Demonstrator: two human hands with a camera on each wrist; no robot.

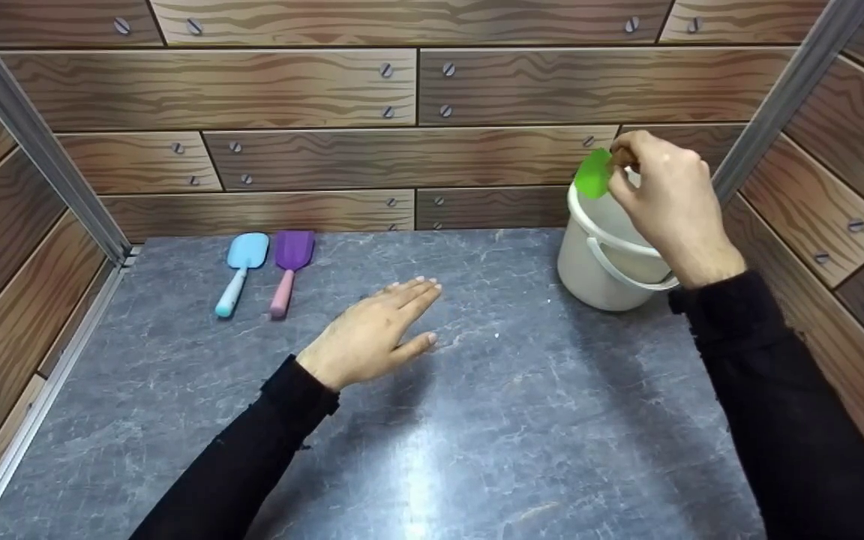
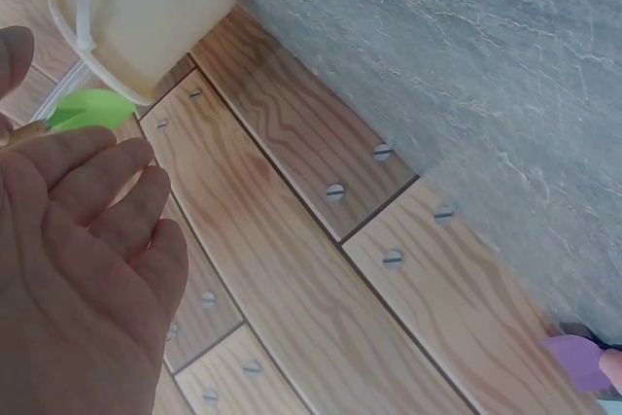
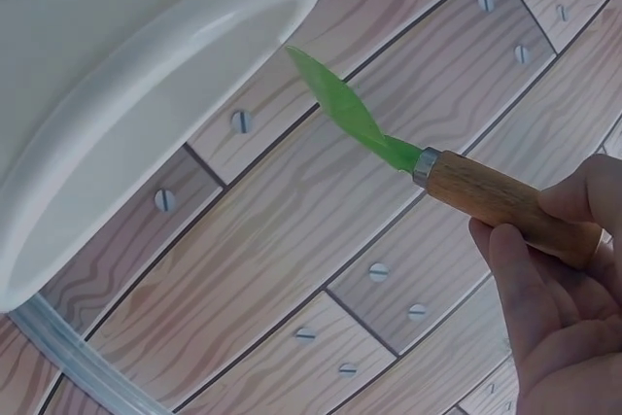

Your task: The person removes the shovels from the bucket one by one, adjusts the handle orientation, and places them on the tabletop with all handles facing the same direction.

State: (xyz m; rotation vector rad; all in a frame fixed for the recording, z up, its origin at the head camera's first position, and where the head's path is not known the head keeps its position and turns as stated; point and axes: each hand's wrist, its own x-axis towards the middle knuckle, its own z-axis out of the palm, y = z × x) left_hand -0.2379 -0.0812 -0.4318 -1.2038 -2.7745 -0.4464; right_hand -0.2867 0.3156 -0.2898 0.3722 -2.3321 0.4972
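Observation:
My right hand [image 1: 668, 187] pinches the wooden handle of a small hand trowel [image 3: 335, 99] with a green blade. In the head view the green blade hangs over the left rim of a white bucket [image 1: 589, 259]; the right wrist view shows the blade beside the bucket's rim. My fingers hide most of the handle from above. Over the middle of the table, my left hand [image 1: 372, 330] is held palm down, fingers extended, with nothing in it.
At the back left lie a light blue shovel [image 1: 247, 251] and a purple shovel [image 1: 295, 250] with a pink handle, side by side. Wood-patterned walls [image 1: 312, 90] enclose the grey table [image 1: 177, 420]. Small white specks dot the tabletop near the bucket.

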